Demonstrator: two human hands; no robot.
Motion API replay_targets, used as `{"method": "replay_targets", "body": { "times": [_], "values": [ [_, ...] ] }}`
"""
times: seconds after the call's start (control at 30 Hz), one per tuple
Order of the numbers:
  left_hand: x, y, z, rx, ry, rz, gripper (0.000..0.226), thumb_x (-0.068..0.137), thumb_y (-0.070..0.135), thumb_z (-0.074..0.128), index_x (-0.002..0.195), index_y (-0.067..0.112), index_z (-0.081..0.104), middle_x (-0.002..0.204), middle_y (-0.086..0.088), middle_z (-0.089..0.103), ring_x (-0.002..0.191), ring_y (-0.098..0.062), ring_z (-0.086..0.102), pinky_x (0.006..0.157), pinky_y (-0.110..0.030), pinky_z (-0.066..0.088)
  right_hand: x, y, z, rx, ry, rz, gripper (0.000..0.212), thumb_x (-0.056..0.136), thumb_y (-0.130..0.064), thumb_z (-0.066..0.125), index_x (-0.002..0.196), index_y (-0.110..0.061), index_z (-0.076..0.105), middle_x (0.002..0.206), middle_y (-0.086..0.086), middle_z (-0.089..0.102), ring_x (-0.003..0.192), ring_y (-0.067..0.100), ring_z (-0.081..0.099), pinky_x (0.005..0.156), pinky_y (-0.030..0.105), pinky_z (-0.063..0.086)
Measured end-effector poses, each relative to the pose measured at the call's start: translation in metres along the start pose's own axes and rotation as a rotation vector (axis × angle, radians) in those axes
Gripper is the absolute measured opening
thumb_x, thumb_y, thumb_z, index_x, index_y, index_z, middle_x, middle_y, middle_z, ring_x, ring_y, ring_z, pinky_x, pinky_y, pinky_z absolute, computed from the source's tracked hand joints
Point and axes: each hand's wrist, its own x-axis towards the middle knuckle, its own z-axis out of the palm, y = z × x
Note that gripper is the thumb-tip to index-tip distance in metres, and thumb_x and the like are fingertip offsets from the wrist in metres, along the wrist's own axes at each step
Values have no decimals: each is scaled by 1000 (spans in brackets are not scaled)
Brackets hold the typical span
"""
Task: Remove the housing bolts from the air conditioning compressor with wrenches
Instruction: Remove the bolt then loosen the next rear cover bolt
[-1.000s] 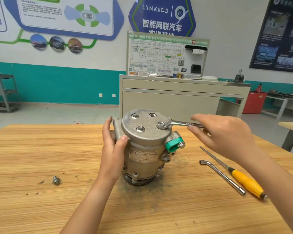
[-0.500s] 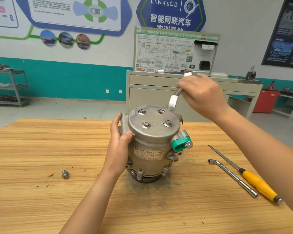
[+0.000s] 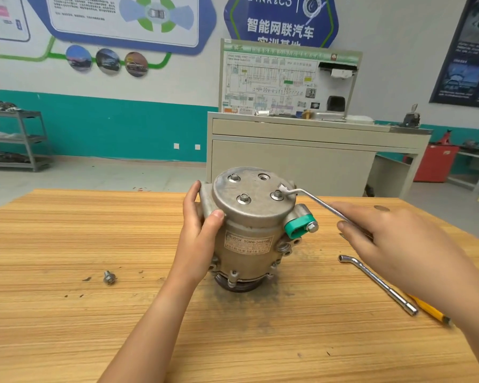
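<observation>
The grey metal compressor (image 3: 249, 239) stands on end on the wooden table (image 3: 67, 313). Three bolts show on its round top cover: far left (image 3: 234, 177), middle (image 3: 243, 198) and right (image 3: 277, 194); one hole (image 3: 263, 177) is empty. My left hand (image 3: 198, 233) grips the compressor's left side, thumb on the cover's edge. My right hand (image 3: 393, 244) holds the handle of a silver wrench (image 3: 313, 199), whose head hovers over the cover's right rim just beside the right bolt. A removed bolt (image 3: 109, 277) lies on the table to the left.
An L-shaped socket wrench (image 3: 379, 284) and a yellow-handled screwdriver (image 3: 429, 310) lie on the table to the right, partly under my right arm. A beige cabinet (image 3: 302, 158) with a wiring board stands behind the table. A metal shelf (image 3: 14, 139) is far left.
My right hand lifted the wrench off the right bolt, swung it up behind the compressor, then brought it back down to the right; its head is now at the cover's right rim.
</observation>
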Motion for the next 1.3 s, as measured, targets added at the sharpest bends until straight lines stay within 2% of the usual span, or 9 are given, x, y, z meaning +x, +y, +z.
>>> {"method": "replay_targets", "body": {
  "times": [0.2,0.3,0.4,0.6,0.7,0.8,0.93,1.03,1.3],
  "values": [
    [-1,1,-1,4,16,-7,64,76,40,45,135,41,20,128,25,37,106,24,41,80,1,38,0,-11,2,-111,-13,27,41,93,-46,23,133,-48,26,77,-7,59,88,22,60,61,30,44],
    [-3,0,1,9,40,-6,62,76,40,44,133,43,20,138,15,34,122,0,41,96,-17,38,1,-28,-8,-352,-60,-18,43,96,-31,31,137,-37,20,61,-7,35,59,17,46,46,26,31],
    [-3,0,4,10,53,0,60,77,40,45,131,47,20,124,34,35,110,18,43,91,-15,38,0,-46,-15,-507,-167,-28,61,86,-5,37,141,-16,13,59,-3,28,46,14,23,39,26,18],
    [-4,-5,6,30,77,15,55,98,18,45,141,41,19,113,45,28,97,35,37,83,-6,39,-9,-59,-11,-590,-199,-59,76,73,6,23,143,-4,-5,62,1,23,44,15,23,38,27,16],
    [-5,-4,6,36,97,24,60,95,14,50,147,29,23,112,41,33,92,38,38,74,4,38,-11,-42,-5,-582,-63,65,59,82,-8,51,139,-11,34,54,1,31,37,20,33,40,19,12],
    [-1,-1,10,45,100,26,61,94,10,52,148,22,26,111,39,36,92,37,39,76,5,37,-6,-1,12,-374,358,-45,25,79,-16,57,98,-9,71,43,6,47,30,24,43,45,17,17],
    [3,0,12,35,76,17,61,94,9,50,148,21,25,109,37,37,89,37,41,71,4,39,21,37,37,-258,533,-155,26,87,-22,51,92,-10,73,58,7,62,52,26,60,66,39,47],
    [6,0,8,34,55,4,60,95,8,48,148,19,25,107,37,37,84,38,40,66,6,36,55,41,49,-147,522,-92,25,87,-19,58,107,-10,69,90,13,68,84,29,65,92,58,34],
    [11,3,10,30,47,-11,58,94,4,48,147,18,28,106,34,40,85,34,46,67,2,41,148,5,57,-45,272,-308,37,96,-18,42,133,-15,48,140,1,45,128,15,42,102,35,24]
  ]
}}
